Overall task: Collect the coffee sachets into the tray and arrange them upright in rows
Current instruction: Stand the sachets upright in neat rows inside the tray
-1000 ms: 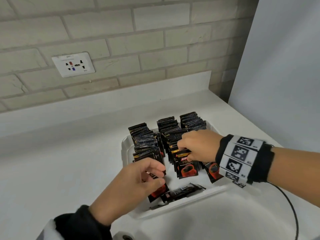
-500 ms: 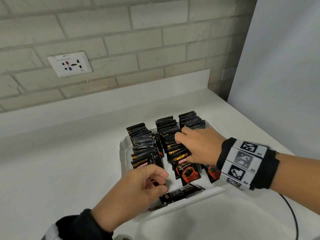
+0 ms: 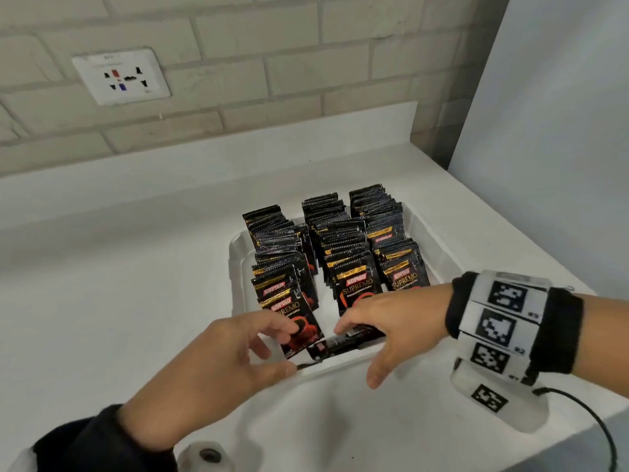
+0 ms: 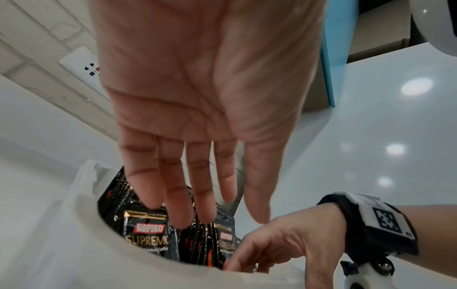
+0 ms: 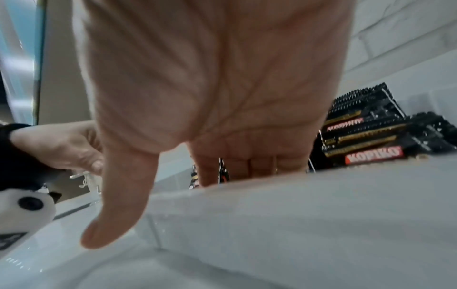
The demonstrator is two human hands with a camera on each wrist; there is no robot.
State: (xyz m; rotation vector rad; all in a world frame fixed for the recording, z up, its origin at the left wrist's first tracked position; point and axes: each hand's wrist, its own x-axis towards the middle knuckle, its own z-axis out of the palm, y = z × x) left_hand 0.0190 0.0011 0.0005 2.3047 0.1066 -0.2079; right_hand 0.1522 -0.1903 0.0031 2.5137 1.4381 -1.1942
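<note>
A: Our black foil coffee sachets [image 3: 343, 253] stand in three rows inside the white plastic tray [image 3: 235, 253]; one flat sachet [image 3: 335, 345] lies at the near edge. If we bump the leaning front packets, we think a row topples.

B: Our left hand [image 3: 218, 362] is spread, fingertips touching the front sachet [image 3: 299, 321], holding nothing. Our right hand [image 3: 394, 325] reaches over the flat one; the head view hides its fingertips, and the right wrist view loses them behind the tray wall, so we cannot tell its grip.

My left hand [image 4: 197, 101] hangs with straight fingers [image 4: 178, 195] over the upright sachets [image 4: 148, 234] in the tray [image 4: 74, 224]; my right hand [image 4: 284, 242] reaches in beside.
</note>
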